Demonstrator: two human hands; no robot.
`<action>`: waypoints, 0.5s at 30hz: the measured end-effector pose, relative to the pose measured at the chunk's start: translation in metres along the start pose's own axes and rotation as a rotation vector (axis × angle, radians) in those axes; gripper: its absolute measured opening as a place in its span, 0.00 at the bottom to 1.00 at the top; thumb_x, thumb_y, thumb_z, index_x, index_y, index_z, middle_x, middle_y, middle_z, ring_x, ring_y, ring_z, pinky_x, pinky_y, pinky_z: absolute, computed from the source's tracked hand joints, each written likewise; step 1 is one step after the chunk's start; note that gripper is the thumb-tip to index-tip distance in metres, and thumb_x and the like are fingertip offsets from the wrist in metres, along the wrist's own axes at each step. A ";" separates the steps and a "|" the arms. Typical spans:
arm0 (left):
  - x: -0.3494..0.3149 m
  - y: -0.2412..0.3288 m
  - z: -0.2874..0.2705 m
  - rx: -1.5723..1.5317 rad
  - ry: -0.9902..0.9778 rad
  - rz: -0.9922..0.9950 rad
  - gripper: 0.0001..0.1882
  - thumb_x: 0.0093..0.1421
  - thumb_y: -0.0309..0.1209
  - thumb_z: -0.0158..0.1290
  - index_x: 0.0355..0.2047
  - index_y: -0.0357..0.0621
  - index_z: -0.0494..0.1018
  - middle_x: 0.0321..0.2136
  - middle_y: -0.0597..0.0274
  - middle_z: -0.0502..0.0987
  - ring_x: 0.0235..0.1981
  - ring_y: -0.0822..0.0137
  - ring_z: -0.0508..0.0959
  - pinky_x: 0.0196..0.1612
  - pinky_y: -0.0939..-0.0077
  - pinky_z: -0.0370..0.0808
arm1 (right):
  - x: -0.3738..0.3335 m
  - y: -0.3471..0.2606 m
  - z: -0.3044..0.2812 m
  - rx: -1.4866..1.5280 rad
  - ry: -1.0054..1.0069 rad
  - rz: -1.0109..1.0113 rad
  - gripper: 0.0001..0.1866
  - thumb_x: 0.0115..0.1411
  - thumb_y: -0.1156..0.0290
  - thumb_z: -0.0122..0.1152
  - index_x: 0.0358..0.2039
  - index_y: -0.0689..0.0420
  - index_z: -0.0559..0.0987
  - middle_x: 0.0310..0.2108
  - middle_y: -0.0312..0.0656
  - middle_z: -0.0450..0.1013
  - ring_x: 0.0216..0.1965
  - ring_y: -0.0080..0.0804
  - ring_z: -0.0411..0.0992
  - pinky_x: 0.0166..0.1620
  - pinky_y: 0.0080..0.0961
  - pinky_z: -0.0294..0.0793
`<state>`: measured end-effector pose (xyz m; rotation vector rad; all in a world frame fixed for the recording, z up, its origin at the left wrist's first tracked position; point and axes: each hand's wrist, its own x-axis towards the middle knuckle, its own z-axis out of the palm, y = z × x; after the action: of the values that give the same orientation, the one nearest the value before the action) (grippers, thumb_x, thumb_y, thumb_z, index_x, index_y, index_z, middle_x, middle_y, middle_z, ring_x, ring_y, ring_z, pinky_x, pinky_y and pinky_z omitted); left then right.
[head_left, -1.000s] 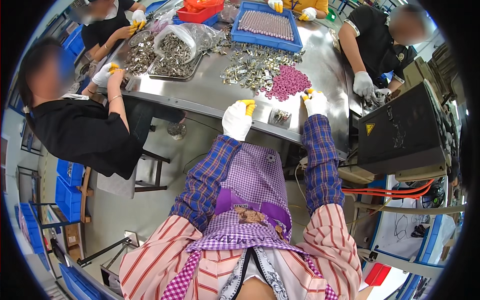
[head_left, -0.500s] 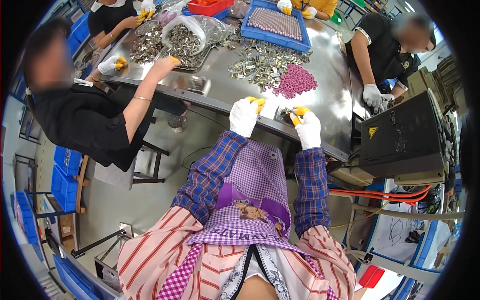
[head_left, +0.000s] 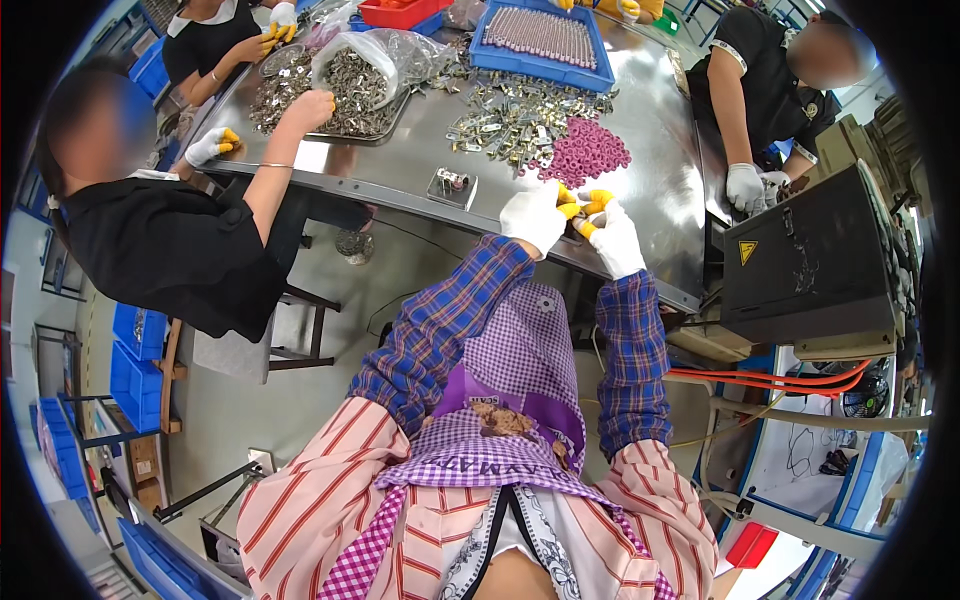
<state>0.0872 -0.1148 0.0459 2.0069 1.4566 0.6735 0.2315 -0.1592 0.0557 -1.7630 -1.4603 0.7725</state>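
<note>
My left hand [head_left: 536, 216], in a white glove with yellow fingertips, is at the table's front edge with its fingers pinched together. My right hand [head_left: 614, 238], gloved the same way, is just to its right with fingers closed too. The fingertips of both meet over a small dark metal piece [head_left: 574, 236], mostly covered by the gloves. What each pinch holds is too small and hidden to make out. Right beyond the hands lies a heap of pink rings [head_left: 592, 148]. Left of the rings spreads a pile of small shiny metal parts [head_left: 490, 118].
A blue tray [head_left: 540, 78] holding rows of pieces stands farther back. A co-worker at left reaches toward a bag of metal parts [head_left: 352, 80]; a small metal block [head_left: 453, 187] is near the table edge. A dark machine box [head_left: 805, 275] and another co-worker are at right.
My left hand has moved right and come up to my right hand, which stays near its place. The left co-worker's hand has moved slightly left, toward the bagged parts.
</note>
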 end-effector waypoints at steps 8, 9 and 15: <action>0.013 -0.010 0.000 0.200 0.039 0.332 0.12 0.57 0.40 0.49 0.35 0.48 0.73 0.34 0.61 0.78 0.36 0.59 0.78 0.41 0.67 0.72 | -0.010 0.018 0.006 -0.100 0.097 -0.231 0.22 0.46 0.75 0.67 0.45 0.56 0.76 0.33 0.42 0.75 0.29 0.30 0.72 0.35 0.21 0.73; 0.012 -0.011 0.000 0.215 0.068 0.371 0.13 0.56 0.41 0.49 0.37 0.48 0.73 0.35 0.60 0.78 0.37 0.59 0.77 0.42 0.67 0.72 | -0.016 0.016 0.008 -0.179 0.164 -0.380 0.23 0.45 0.75 0.68 0.45 0.56 0.77 0.33 0.42 0.75 0.29 0.32 0.72 0.35 0.22 0.73; -0.005 0.022 -0.072 0.311 -0.122 0.246 0.20 0.55 0.44 0.50 0.45 0.51 0.73 0.42 0.58 0.77 0.41 0.59 0.77 0.46 0.68 0.72 | -0.029 -0.001 -0.002 -0.696 0.174 -0.190 0.25 0.41 0.69 0.71 0.44 0.53 0.79 0.33 0.40 0.75 0.29 0.34 0.73 0.36 0.25 0.74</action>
<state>0.0516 -0.1142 0.1126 2.4489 1.3199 0.4313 0.2276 -0.1878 0.0582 -2.0668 -1.8753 -0.0125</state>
